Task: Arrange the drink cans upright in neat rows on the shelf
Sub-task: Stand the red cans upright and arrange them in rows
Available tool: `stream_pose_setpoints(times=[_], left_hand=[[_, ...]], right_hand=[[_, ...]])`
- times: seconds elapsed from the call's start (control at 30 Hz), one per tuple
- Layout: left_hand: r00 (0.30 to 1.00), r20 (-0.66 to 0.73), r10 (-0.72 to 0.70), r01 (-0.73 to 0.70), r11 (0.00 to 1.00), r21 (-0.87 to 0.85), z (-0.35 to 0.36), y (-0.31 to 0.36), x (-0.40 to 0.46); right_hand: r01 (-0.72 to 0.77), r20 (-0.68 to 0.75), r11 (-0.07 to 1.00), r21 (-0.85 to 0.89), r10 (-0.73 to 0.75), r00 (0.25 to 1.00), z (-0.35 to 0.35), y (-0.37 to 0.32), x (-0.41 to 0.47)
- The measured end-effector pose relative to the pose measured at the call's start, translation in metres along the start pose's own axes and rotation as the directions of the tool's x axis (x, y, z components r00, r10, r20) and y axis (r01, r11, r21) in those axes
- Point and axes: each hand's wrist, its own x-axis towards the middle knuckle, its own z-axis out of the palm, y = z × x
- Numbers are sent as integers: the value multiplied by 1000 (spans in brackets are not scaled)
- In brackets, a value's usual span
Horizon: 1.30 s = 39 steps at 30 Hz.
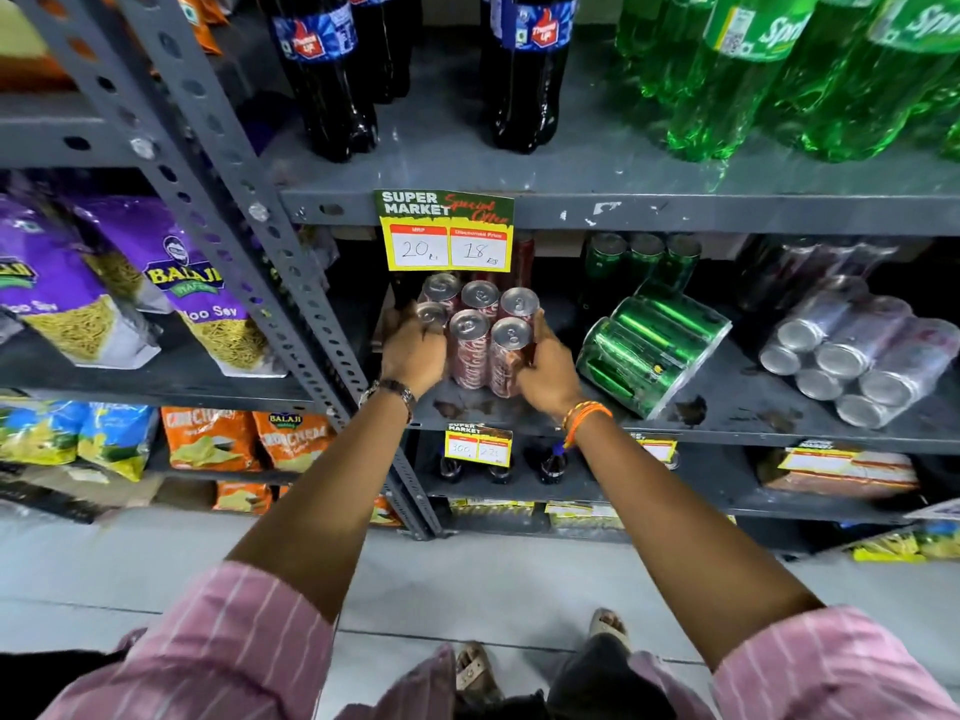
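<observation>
Both hands, left hand [413,350] and right hand [545,368], are squeezing the red cans [480,330] together near the shelf [727,407] front edge; next, probably pushing them back straight.

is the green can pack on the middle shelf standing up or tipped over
Tipped over. The green can pack lies on its side on the shelf, can sides facing up.

shelf-edge green and yellow paper price tag [444,231]: "SUPER MARKET", "Special Offer", MRP 20, discounted price 18
dark cola plastic bottles with blue labels [322,75]: "Thums Up"
green plastic bottles [748,70]: "Spri…", cut off
purple snack bags [176,283]: "BALAJI", "…oo Sev"
red drink cans [470,350]: Coca-Cola script
orange snack bags [291,439]: "BALAJI"
</observation>
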Motion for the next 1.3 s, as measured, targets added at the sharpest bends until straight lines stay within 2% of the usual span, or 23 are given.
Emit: stream_pose_setpoints(times=[0.17, 0.4, 0.5, 0.57, 0.63, 0.8, 0.9, 1.07, 1.2, 1.3], left_hand=[[996, -64, 62, -71, 987, -147, 4, -22, -14], [992, -91, 82, -99, 975, -200, 11, -48, -8], [999, -36, -12, 1, 962, -273, 14, -46, 4], [995, 11, -97, 94, 919, -382, 14, -35, 3], [994, -1, -109, 97, 889, -447, 14, -30, 1], [997, -23, -79, 59, 881, -469, 13, -49, -4], [999, -32, -10, -6, 886, -464, 13, -46, -12], [1000, -8, 4, -7, 887, -462, 15, -51, -13], [1000, 23, 8, 2, 929, -369, 16, -39, -30], [997, -41, -60, 40, 926, -376, 25, -22, -62]], right_hand=[[52, 88, 999, -18, -50, 995, -12, 8, 2], [33, 140, 999, 20, -35, 990, -18, 11, 3], [34, 129, 998, 48, -39, 991, -21, 9, 5], [49, 121, 998, 51, -54, 991, -20, 6, 4], [53, 126, 997, 63, -61, 990, -18, 7, 3], [42, 165, 998, 42, -48, 985, -19, 7, 4], [38, 176, 998, 40, -45, 983, -18, 6, 5], [22, 178, 999, 28, -27, 984, -20, 4, 0], [35, 219, 999, -19, -30, 975, -36, 4, 3], [13, 145, 1000, -7, -12, 989, -70, 9, 7]])
